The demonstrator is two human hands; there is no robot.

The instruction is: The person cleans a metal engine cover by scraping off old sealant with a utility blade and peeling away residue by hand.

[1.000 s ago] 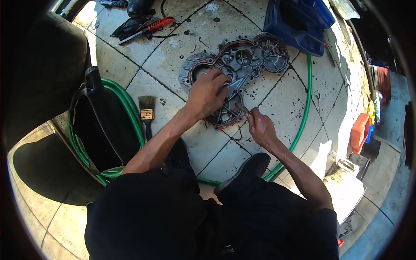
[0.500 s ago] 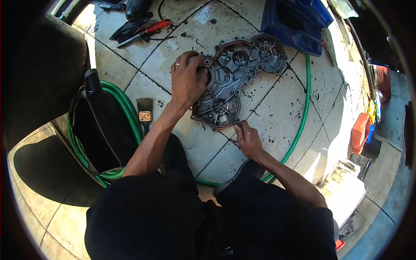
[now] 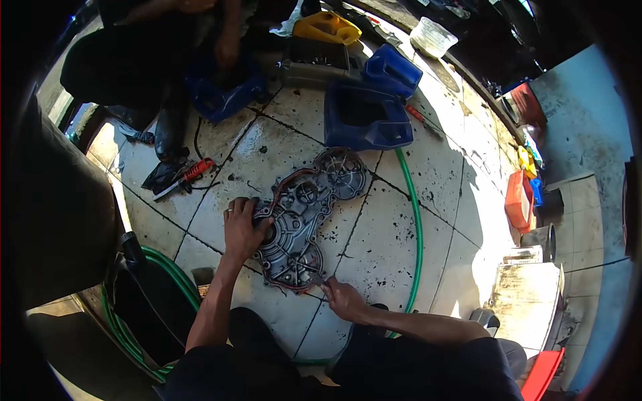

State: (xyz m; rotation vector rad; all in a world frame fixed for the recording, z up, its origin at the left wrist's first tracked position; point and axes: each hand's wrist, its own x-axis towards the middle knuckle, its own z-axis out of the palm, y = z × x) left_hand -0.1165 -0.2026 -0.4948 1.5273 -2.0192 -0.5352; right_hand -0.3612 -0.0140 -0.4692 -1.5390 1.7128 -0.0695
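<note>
A grey metal engine timing cover lies on the tiled floor with its ribbed inside up and reddish sealant along parts of its edge. My left hand, a ring on one finger, grips the cover's left rim with the thumb by the round opening. At the lower right edge of the cover, my right hand is closed round a thin metal tool whose tip meets the rim. Most of that tool is hidden inside the fingers. A paintbrush lies partly behind my left forearm.
Beyond the cover stand cut-open blue jugs and a yellow one. A green hose curves along the right. To the left are a cut black jug and a red-handled tool. Another person's hand reaches over a blue container.
My view has tilted up, bringing the other person and more containers into sight. Both hands stay at the same places on the cover.
</note>
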